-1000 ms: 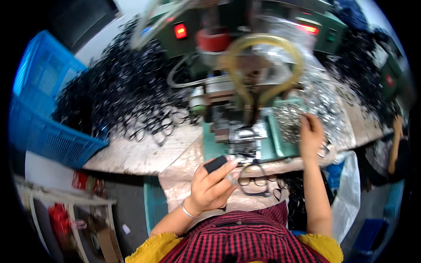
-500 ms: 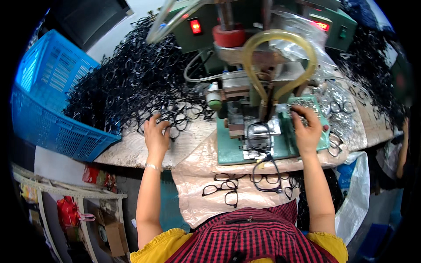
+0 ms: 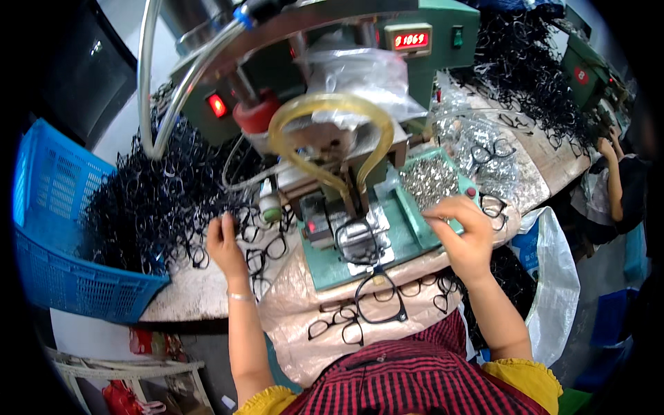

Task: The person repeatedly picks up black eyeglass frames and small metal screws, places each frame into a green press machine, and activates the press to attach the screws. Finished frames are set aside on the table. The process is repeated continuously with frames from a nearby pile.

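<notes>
My left hand [image 3: 225, 252] is at the front edge of a heap of black eyeglass frames [image 3: 166, 200]. Its fingers stretch away from me, slightly apart, and nothing shows clearly in them. At the green tray [image 3: 472, 181] of small silvery metal pieces [image 3: 430, 178], my right hand [image 3: 467, 238] has thumb and forefinger brought together in a pinch. Whatever it holds is too small to make out. Between my hands, one black eyeglass frame [image 3: 402, 304] sits on the metal fixture of a green press [image 3: 328, 270], one lens ring under the press head and the other hanging toward me.
A yellowish hose [image 3: 330, 102] loops over the press. Several frames [image 3: 346, 321] lie on the pinkish sheet [image 3: 283, 339] before me. A blue plastic crate [image 3: 76, 277] stands at left, a white sack [image 3: 557, 277] at right. Farther right is another person's hand [image 3: 606, 149].
The view has swung to the right. My right hand has drawn back from the metal pieces toward me, its fingers pinched. My left hand stays by the heap, its fingers closer together than before.
</notes>
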{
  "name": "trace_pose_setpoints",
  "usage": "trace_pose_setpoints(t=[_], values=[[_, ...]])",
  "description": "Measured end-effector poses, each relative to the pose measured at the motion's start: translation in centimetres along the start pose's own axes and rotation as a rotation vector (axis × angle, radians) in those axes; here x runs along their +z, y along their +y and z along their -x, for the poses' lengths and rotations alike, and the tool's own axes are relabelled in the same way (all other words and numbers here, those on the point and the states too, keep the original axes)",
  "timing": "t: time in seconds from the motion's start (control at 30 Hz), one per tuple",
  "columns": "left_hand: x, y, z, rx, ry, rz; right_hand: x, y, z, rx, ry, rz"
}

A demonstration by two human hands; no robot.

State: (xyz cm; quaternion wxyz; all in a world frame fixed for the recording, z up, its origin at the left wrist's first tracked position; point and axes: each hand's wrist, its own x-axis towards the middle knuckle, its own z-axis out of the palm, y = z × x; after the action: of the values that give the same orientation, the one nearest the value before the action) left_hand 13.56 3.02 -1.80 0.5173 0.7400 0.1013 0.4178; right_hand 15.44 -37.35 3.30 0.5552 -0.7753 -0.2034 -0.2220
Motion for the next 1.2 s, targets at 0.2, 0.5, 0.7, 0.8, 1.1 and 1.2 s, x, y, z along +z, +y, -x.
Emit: trace_pose_setpoints(t=[0.2, 0.5, 0.7, 0.8, 1.1, 1.2], values=[[2.5, 0.8, 5.2, -0.319, -0.018, 0.363, 6.9, -1.8, -3.3, 0.227, -0.072, -0.393], [3.0, 11.9, 5.2, 0.179, -0.121, 0.763, 7.5, -2.7, -2.8, 0.294, -0.068, -0.535], [4.9, 17.1, 3.3, 0.196, -0.213, 0.604, 7.3, -5.4, -2.0, 0.258, -0.036, -0.565], [4.5, 16.8, 5.1, 0.475, -0.357, 0.433, 4.2, -4.6, -0.7, 0.116, -0.183, -0.363], [6.5, 15.4, 8.0, 0.84, -0.737, -0.087, -0.7, 6.4, 1.6, 0.059, 0.042, 0.611], [6.3, 15.5, 8.4, 0.782, -0.74, -0.132, 0.1, 7.7, 0.1, -0.063, 0.128, 0.559]])
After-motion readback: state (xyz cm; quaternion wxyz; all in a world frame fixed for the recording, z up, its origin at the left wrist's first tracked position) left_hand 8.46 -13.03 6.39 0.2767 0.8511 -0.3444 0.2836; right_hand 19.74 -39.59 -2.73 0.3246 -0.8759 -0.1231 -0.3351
